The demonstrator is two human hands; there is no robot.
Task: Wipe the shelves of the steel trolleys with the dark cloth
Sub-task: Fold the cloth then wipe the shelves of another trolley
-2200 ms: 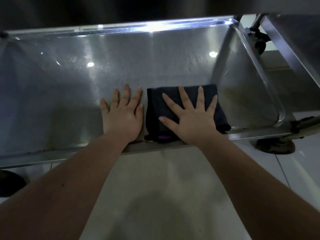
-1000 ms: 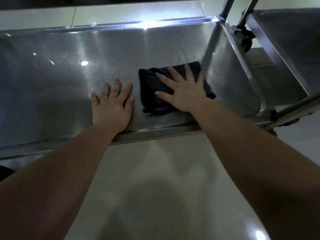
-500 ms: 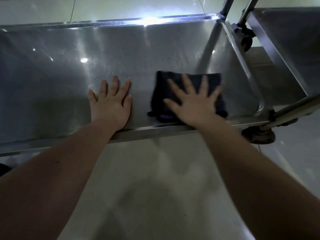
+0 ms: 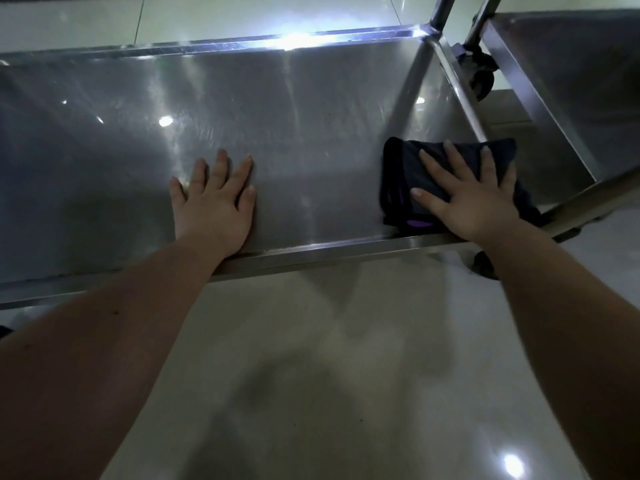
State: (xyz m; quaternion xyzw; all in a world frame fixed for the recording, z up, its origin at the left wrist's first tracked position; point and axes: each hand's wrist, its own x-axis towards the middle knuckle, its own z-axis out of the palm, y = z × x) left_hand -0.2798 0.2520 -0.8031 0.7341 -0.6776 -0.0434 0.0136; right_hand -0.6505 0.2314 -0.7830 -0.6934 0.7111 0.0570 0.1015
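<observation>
The folded dark cloth with a purple patch [image 4: 400, 181] lies flat in the near right corner of the brushed-steel trolley shelf [image 4: 294, 126]; it touches the near edge and reaches the right edge; its long axis runs parallel to the near edge. The right grip [image 4: 467, 199] rests directly on top of it, released; fingers straight and spread, pointing toward the far edge, palm pressing down. The left grip [image 4: 214, 206] lies flat on bare steel at the middle of the near edge, well apart from the cloth; also released, judged to be bracing. The right grip is the nearer; with the cloth in the corner, the next stroke can only run leftward along the shelf or toward its far edge.
</observation>
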